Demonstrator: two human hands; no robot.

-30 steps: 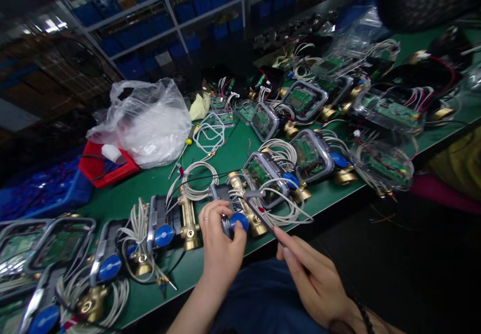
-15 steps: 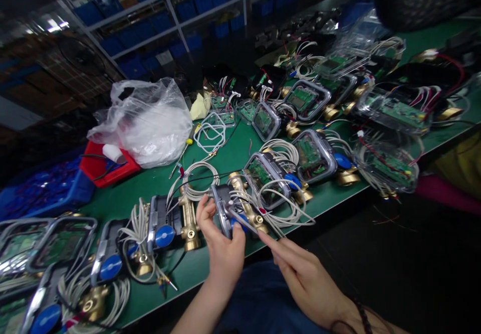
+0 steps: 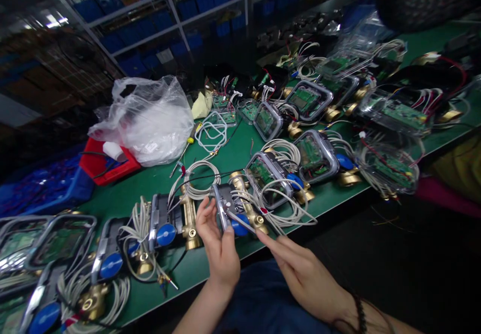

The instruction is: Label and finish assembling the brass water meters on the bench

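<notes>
head camera is showing a grey meter housing [image 3: 225, 196] sitting on its side near the close edge of the green bench [image 3: 238, 148], just beside a brass pipe body [image 3: 248, 211]. the left hand [image 3: 219, 248] is curving loosely around the housing's rim, thumb and fingers spread apart, seemingly to steady it while leaving that face reachable; how firmly it is pressing, i cannot tell. the right hand [image 3: 296, 271] is pinching the near end of a slim grey rod [image 3: 242, 222], thumb partly hidden, apparently so that the far tip is pointing at the rim; whether the tip is touching, i cannot tell. around them i am counting one red bin [image 3: 130, 166] holding one white roll [image 3: 113, 152], perhaps for keeping small parts together, one blue bin [image 3: 83, 187], one plastic bag [image 3: 150, 128], one yellow-handled screwdriver [image 3: 194, 131], and at least six blue discs [image 3: 166, 234] lining the near side.
</notes>
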